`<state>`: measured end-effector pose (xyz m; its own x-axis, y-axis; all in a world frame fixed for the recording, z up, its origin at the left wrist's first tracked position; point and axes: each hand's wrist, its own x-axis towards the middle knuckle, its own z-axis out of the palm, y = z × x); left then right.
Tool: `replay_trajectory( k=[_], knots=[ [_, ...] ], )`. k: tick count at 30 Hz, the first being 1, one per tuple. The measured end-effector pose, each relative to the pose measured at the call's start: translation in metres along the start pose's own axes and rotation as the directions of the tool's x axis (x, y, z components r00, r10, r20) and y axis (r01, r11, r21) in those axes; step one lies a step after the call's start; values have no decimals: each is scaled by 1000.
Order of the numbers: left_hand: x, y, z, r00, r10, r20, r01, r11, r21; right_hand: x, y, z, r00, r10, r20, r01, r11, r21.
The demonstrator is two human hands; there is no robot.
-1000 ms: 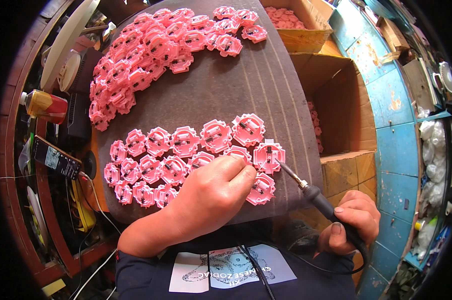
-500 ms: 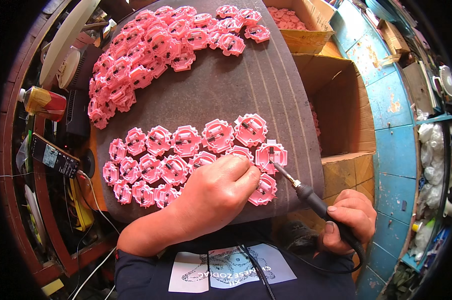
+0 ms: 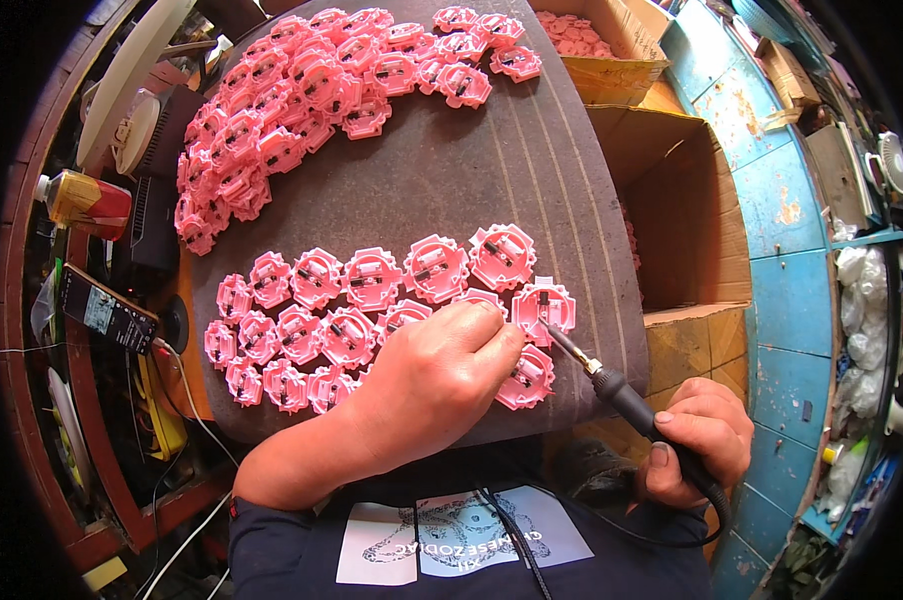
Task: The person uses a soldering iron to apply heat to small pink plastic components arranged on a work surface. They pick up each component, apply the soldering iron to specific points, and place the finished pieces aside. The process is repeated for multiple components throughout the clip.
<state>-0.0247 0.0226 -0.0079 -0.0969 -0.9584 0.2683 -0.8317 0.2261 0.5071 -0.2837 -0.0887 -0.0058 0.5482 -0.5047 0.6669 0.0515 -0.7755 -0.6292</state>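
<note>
My right hand point(image 3: 700, 440) grips the black handle of a soldering iron point(image 3: 627, 400). The iron's metal tip meets a pink plastic part point(image 3: 544, 312) with a small dark piece set inside it, at the right end of the rows. Just left of that part, my left hand point(image 3: 457, 365) is closed, thumb and fingers pinched together; what they hold, if anything, is hidden. Several like parts point(image 3: 350, 337) lie in rows on the dark table, and my left hand covers some of them. Another pink part point(image 3: 527, 378) sits below the tip, beside my left fingers.
A big heap of pink parts point(image 3: 282, 100) covers the table's far left. Cardboard boxes point(image 3: 682, 200) stand along the right side, the far one holding pink parts. At the left are a phone point(image 3: 107, 310) with a cable and a bottle point(image 3: 90, 206). The dark table point(image 3: 422, 190) bears pale stripes.
My left hand has shifted very slightly to the right. The iron's tip stays on the same pink part, and my right hand has hardly moved.
</note>
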Motion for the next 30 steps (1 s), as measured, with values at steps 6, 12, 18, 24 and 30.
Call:
replay_trajectory(
  k=[6,12,18,24,30],
  knots=[
    [1,-2,1,1000,16,-14,-16,1000,-6,-1,0,0,1000,-3,-4,3,1000,10],
    [1,-2,2,1000,20,-18,-20,1000,1,5,1,-3,999,-23,48,22,999,26],
    [0,-3,3,1000,12,-14,-12,1000,7,0,0,0,1000,-10,1,10,1000,22],
    [-3,2,-3,1000,-3,-28,3,1000,10,0,-3,2,1000,13,-18,-13,1000,-11],
    [-10,13,-17,992,-15,-122,13,1000,-16,-3,-2,2,998,-13,-61,12,1000,-11]
  ],
)
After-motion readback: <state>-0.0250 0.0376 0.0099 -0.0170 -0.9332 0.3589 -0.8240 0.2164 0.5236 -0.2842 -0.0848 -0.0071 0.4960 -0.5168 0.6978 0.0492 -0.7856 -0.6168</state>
